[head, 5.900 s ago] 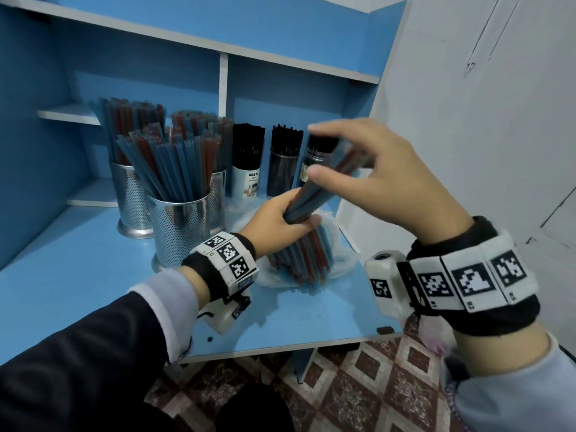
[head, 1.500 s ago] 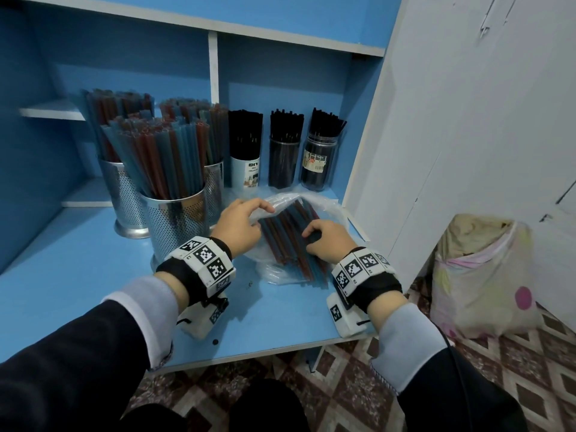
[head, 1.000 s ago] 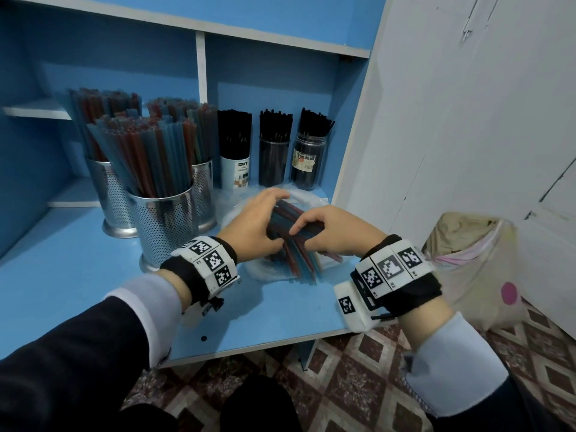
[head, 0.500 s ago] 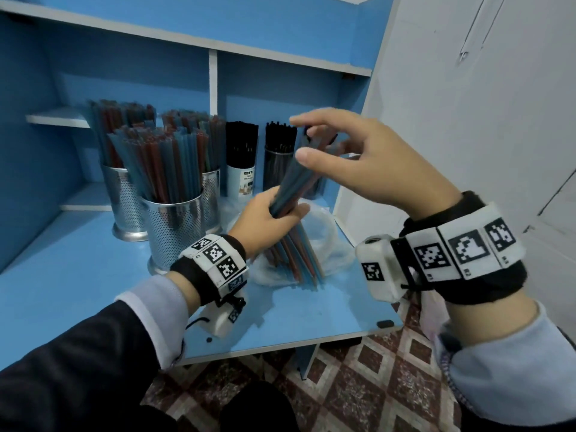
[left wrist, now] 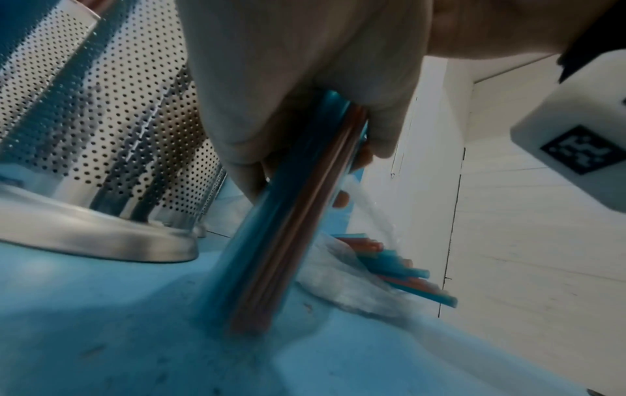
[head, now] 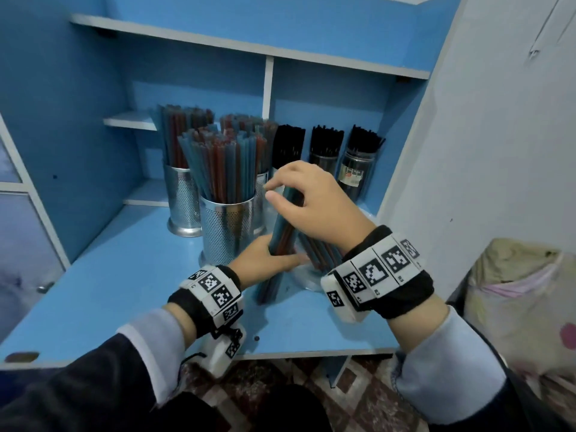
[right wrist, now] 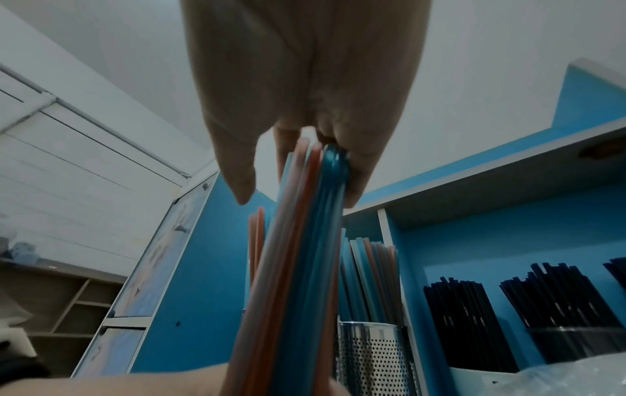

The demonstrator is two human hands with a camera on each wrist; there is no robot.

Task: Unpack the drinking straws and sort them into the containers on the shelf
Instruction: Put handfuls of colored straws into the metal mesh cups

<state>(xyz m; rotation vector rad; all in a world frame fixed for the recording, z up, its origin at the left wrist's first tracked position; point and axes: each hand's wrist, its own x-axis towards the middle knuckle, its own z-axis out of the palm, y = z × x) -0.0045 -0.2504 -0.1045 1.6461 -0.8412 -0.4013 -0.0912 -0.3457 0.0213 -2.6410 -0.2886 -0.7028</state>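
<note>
A bundle of blue and red straws (head: 276, 244) stands nearly upright, its lower ends on the blue shelf board (head: 131, 275). My left hand (head: 274, 258) grips the bundle's middle, seen close in the left wrist view as left hand (left wrist: 321, 166) round the bundle (left wrist: 281, 241). My right hand (head: 280, 191) caps the top ends, thumb and fingers curled on either side; the right wrist view shows right hand (right wrist: 298, 187) on the bundle (right wrist: 298, 268). More straws lie in the clear plastic bag (left wrist: 342, 273). A mesh metal cup (head: 227, 232) of blue and red straws stands just left.
Two more mesh cups (head: 182, 201) of coloured straws stand behind the front one. Containers of black straws (head: 325, 151) line the back of the shelf. A white wall (head: 498, 151) bounds the right side; a stuffed bag (head: 523, 300) sits on the floor there.
The bundle, held tilted above the bag half a second ago, now stands upright on the shelf board to the bag's left. My right hand has come down with its top ends.
</note>
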